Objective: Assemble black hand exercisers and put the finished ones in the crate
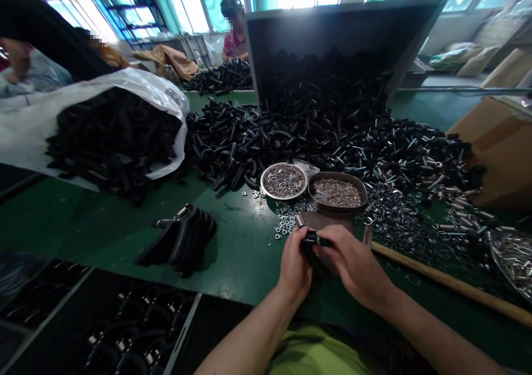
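Note:
Both hands meet in front of my body over the green table [236, 236]. My left hand [296, 261] is closed round a black part [311, 240] with a silver spring [300, 220] standing up at its left end. The fingers of my right hand [349, 256] are closed on the right end of the same black part. Just beyond the hands are a round metal dish [263, 185] of small metal pieces and an oval dish [364, 203] of tiny metal pieces. Small metal rings [285, 222] lie loose left of the hands.
Black parts [233, 142] are heaped behind the dishes, spilling from a grey bin [252, 59]. Stacked black handles [187, 242] lie at left, below a white bag [180, 101]. A wooden stick [440, 278] lies at right, near a cardboard box [494, 148]. A person [236, 42] sits across.

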A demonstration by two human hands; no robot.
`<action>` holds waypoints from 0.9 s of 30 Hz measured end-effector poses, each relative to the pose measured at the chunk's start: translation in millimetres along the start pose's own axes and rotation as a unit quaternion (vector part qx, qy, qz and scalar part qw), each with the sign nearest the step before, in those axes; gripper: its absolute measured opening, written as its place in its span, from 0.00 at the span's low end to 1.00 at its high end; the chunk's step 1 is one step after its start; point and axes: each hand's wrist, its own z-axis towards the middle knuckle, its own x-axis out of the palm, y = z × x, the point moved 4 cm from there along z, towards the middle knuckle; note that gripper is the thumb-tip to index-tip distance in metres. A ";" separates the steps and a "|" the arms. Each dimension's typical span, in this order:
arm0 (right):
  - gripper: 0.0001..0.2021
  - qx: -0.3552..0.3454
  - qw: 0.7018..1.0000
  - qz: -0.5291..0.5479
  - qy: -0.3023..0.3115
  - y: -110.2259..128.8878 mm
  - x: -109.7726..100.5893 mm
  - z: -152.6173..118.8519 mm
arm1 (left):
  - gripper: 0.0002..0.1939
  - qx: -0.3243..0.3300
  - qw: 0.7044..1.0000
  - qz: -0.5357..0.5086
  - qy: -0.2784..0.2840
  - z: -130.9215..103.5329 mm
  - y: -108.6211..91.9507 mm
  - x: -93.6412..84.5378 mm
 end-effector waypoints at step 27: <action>0.10 0.155 0.974 0.165 0.007 -23.4 8.3 -3.9 | 0.05 0.107 0.960 0.252 0.063 3.4 -20.2 3.1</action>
